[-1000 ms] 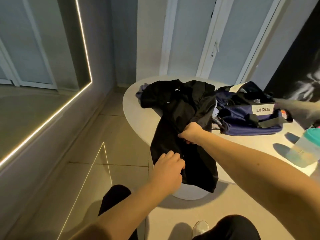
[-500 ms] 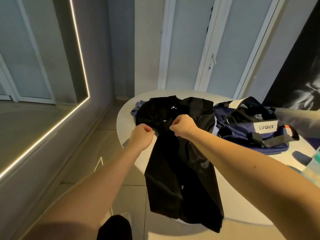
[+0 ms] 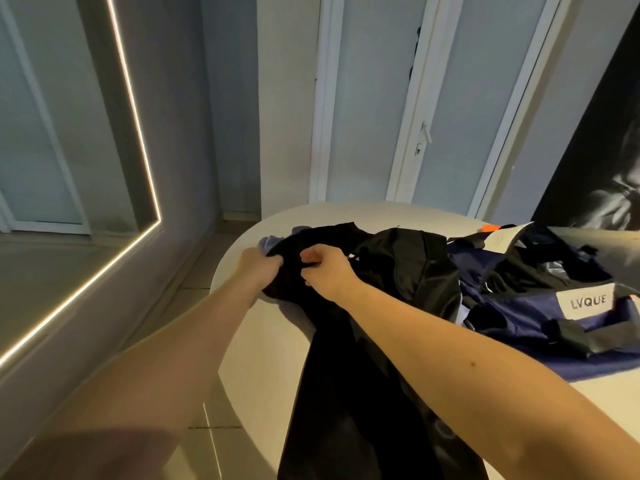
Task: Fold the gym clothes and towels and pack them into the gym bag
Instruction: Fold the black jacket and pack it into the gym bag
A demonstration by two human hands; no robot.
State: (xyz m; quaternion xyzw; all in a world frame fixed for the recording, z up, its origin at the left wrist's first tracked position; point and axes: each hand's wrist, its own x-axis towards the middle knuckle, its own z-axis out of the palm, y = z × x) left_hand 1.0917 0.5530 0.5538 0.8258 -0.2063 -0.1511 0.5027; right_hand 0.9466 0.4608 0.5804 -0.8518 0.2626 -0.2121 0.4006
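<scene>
A round white table fills the lower middle of the head view. On the wall to its left is a large reflective panel edged by a glowing light strip, and a white-framed door with a lever handle stands beyond the far edge.

A long black garment of thin, slightly glossy fabric lies across the left half of the table. Its upper part is bunched near the far-left edge. The rest runs toward the person and hangs over the near edge, and more folds are heaped against the bag.

A navy fabric gym bag with black straps sits on the right side of the table, touching the garment's heaped folds. Its top gapes open, with dark cloth showing inside.

Both forearms reach in from the near side. The left hand is at the table's left edge, its fingers curled into the bunched black fabric. The right hand is just beside it, with thumb and bent fingers pinching a fold of the same garment.

A white rectangular patch reading LVQUE is sewn on the bag's near wall. A crumpled pale lilac cloth peeks out from under the garment at the far-left edge. A small orange tag shows at the bag's far rim.
</scene>
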